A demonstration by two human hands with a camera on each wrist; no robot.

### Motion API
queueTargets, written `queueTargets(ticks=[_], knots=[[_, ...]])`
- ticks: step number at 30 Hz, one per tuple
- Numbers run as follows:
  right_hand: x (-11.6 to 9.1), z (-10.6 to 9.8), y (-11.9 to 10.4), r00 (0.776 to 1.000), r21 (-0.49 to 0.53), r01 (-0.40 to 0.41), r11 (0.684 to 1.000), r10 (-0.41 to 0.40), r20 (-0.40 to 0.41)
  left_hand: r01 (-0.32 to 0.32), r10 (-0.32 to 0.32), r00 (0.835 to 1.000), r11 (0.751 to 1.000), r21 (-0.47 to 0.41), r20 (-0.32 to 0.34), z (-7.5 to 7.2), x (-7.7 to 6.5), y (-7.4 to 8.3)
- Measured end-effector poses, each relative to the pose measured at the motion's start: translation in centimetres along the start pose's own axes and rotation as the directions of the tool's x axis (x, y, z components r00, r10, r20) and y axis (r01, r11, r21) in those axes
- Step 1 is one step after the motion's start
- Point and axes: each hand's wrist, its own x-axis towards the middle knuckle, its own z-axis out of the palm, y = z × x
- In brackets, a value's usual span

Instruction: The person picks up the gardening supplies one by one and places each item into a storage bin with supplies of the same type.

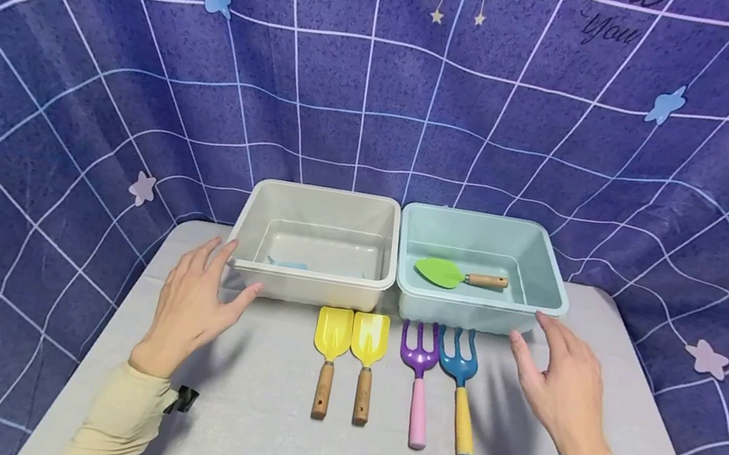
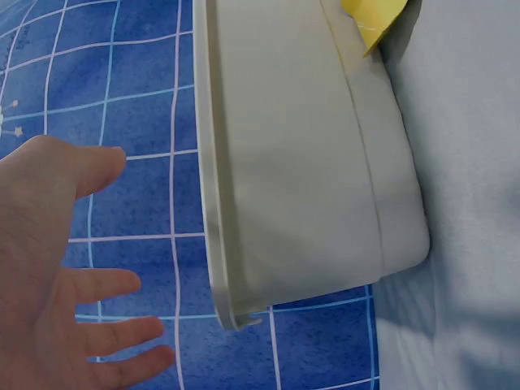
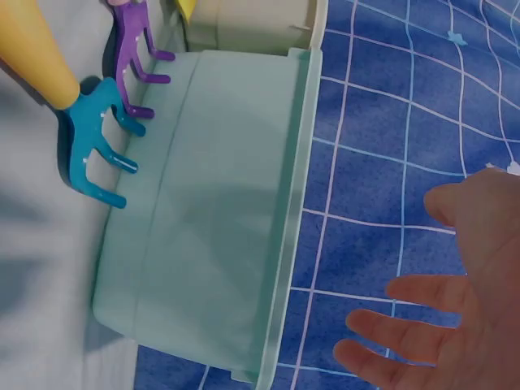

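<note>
My left hand, fingers spread, hovers by the near left corner of a light grey bin. Its mate, my right hand, is near the right front corner of a pale blue-green bin. Neither hand holds anything. Inside the blue-green bin lies a green trowel with a wooden handle. Before the bins are two yellow shovels with wooden handles, a purple hand fork with a pink handle and a blue hand fork with a yellow handle. In both wrist views, the hands appear apart from the bins.
The bins stand side by side at the back of a table with a whitish cloth. Something small and light blue shows inside the grey bin, mostly hidden by its front wall. A purple gridded curtain hangs behind.
</note>
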Motion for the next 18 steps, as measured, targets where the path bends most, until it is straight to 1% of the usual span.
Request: queueTargets(ticks=[4, 8, 14, 18], knots=[[-0.4, 0.3, -0.1, 1.0, 0.01, -0.017, 1.0, 0.017, -0.005, -0.004, 0.002, 0.999, 0.999, -0.048, -0.048, 0.5, 0.0, -0.3], [-0.9, 0.7, -0.1, 0.999, 0.02, -0.029, 0.999, 0.03, -0.015, 0.002, -0.009, 0.997, 0.997, -0.079, -0.079, 1.0, -0.1, -0.7], [-1.7, 1.4, -0.2, 0.993, 0.064, -0.109, 0.992, 0.111, -0.028, -0.005, -0.008, 0.992, 0.995, -0.099, -0.125, 1.6, -0.1, -1.1], [-2.2, 1.8, -0.4, 0.986, 0.085, -0.166, 0.982, 0.167, -0.007, -0.017, 0.0, 0.987, 0.994, -0.11, -0.159, 2.0, -0.2, -1.3]])
